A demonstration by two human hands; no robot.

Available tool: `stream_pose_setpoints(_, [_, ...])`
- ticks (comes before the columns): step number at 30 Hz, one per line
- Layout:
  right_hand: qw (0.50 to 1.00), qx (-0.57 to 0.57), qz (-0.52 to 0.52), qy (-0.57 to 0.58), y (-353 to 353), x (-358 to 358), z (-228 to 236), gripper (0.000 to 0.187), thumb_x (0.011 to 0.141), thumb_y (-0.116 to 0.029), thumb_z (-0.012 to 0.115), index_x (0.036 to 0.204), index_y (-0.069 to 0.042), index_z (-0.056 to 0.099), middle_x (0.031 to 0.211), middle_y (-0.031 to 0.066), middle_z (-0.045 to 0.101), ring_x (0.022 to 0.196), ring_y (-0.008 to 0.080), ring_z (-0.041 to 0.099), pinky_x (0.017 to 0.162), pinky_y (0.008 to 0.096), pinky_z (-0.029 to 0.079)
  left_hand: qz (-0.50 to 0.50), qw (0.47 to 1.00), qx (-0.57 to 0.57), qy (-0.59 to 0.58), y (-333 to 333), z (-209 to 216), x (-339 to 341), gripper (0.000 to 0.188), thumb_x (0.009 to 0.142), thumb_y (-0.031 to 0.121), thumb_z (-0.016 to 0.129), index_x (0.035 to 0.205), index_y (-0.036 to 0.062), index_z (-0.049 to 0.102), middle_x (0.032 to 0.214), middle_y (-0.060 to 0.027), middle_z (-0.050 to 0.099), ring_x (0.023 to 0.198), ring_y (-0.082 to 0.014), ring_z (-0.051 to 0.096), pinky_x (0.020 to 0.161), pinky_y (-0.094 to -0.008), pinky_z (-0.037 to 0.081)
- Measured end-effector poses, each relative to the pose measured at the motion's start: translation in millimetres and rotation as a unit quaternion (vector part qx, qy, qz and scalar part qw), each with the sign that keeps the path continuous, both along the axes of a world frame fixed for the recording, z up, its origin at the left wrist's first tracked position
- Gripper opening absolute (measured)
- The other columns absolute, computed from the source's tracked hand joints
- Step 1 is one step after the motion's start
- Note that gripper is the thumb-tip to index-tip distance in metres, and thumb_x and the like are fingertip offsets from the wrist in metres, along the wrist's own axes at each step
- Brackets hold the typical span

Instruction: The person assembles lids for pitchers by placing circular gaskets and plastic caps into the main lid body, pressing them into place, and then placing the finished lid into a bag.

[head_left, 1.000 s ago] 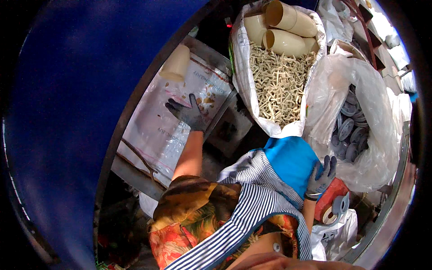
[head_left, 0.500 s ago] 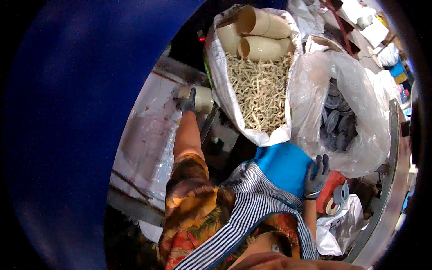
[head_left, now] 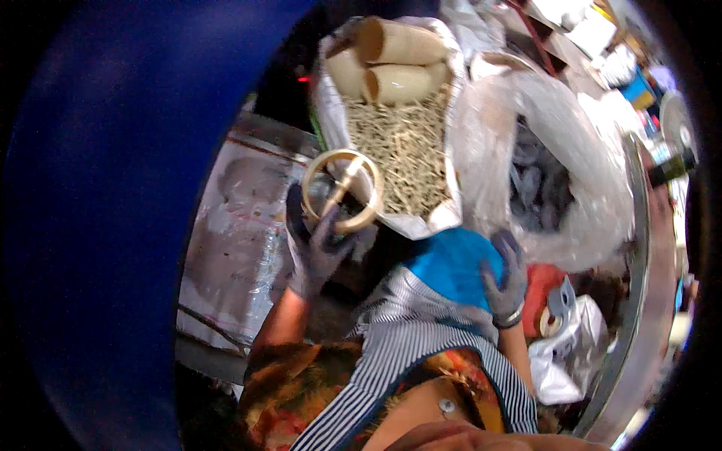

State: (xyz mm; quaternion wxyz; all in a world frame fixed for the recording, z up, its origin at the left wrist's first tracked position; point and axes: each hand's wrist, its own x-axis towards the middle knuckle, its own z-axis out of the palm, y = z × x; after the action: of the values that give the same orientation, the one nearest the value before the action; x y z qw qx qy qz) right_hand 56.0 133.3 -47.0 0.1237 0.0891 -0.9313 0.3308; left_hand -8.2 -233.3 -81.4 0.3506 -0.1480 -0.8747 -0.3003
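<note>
My left hand [head_left: 312, 252], in a grey glove, grips a cream plastic pipe piece [head_left: 307, 178] by its near edge. The piece is turned end-on, so its round mouth shows with a pale bar across it. My right hand [head_left: 510, 276], also gloved, lies against the blue cloth [head_left: 451, 263] on my lap, its fingers stretched out and holding nothing. Just beyond the held piece stands a white sack [head_left: 444, 219] of small cream plastic scraps [head_left: 402, 154], with several larger cream pipe pieces [head_left: 406, 84] on top.
A clear plastic bag [head_left: 594, 203] of greyish translucent parts [head_left: 538, 184] stands right of the sack. A plastic-covered surface [head_left: 233, 225] lies at left beside a large blue panel [head_left: 128, 188]. A metal edge [head_left: 639, 248] runs along the right, near a red object [head_left: 538, 293] and tape rolls [head_left: 560, 297].
My left hand has drawn the pipe piece off the plastic-covered surface toward me and turned its mouth into view. My right hand has shifted slightly left onto the blue cloth.
</note>
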Motion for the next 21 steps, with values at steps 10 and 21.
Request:
stream_pose_setpoints(10, [0.986,-0.143,0.051,0.066,17.9,43.8,39.9,0.122,0.055,-0.056,0.088,0.146,0.003,0.031,0.145,0.0237,0.040,0.131,0.0400,0.042,0.110,0.0479,0.031,-0.539,0.809,0.125,-0.197,130.8,53.5,12.9,0.094,0.061,0.028,0.089,0.141,0.0075,0.046,0.152,-0.0227,0.032,0.140,-0.0388,0.034,0.113,-0.0467,0.032])
stream_pose_setpoints(21, [0.966,-0.238,-0.017,0.096,51.6,75.4,7.3,0.118,0.059,-0.045,0.090,0.147,0.004,0.028,0.142,0.0227,0.044,0.128,0.0362,0.047,0.109,0.0461,0.034,-0.611,0.775,-0.095,-0.129,191.0,135.0,37.9,0.071,0.073,0.035,0.078,0.135,0.0096,0.054,0.137,-0.0148,0.049,0.131,-0.0373,0.043,0.114,-0.0575,0.024])
